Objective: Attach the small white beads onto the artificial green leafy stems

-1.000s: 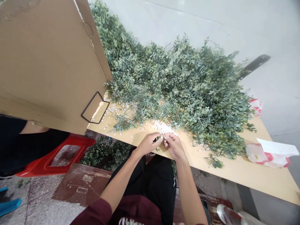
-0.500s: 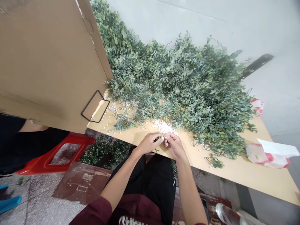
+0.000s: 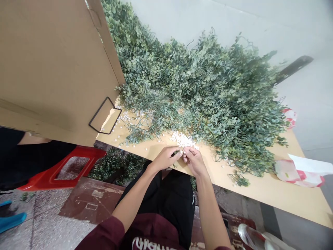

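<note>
Now, change: the head view is shifting slightly, while the left hand (image 3: 165, 158) and right hand (image 3: 194, 161) are staying close together at the table's near edge.
Hands: both are pinching narrowly on a tiny green-and-white piece (image 3: 180, 151), too small to identify.
Beads: white beads (image 3: 182, 140) are lying heaped just beyond the hands on the tan table (image 3: 247, 184), against the artificial foliage (image 3: 197, 93).
</note>
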A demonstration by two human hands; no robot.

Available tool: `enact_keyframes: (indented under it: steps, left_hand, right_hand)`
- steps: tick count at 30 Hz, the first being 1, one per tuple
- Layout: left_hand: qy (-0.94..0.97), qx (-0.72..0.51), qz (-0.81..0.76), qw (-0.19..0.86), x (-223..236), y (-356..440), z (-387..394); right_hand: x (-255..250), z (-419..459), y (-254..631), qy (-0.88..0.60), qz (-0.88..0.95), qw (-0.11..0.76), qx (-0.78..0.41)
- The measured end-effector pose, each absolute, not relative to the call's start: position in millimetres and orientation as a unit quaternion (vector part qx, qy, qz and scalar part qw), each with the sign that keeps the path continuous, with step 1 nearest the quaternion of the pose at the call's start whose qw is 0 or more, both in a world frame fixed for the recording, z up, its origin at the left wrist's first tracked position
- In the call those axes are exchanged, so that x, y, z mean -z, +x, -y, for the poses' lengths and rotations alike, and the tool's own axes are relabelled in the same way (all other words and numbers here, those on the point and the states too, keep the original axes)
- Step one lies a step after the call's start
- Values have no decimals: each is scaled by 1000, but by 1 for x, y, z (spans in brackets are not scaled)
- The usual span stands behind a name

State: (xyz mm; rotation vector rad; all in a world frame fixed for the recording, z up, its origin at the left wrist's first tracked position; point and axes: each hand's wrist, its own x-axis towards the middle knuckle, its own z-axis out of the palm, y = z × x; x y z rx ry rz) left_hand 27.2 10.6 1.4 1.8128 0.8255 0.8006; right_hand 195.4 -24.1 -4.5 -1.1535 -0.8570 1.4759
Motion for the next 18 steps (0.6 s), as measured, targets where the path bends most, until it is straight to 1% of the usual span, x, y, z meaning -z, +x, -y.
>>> enact_keyframes:
  steps: [12,18]
  left_hand:
    - [731,-336,-334,491,-1,27,-11]
    - [720,-340,-324,510,-4,27,-11]
  right_hand:
    - [11,25,189,-496,382,533,-570]
    - [9,24,187,-499,402,523,-562]
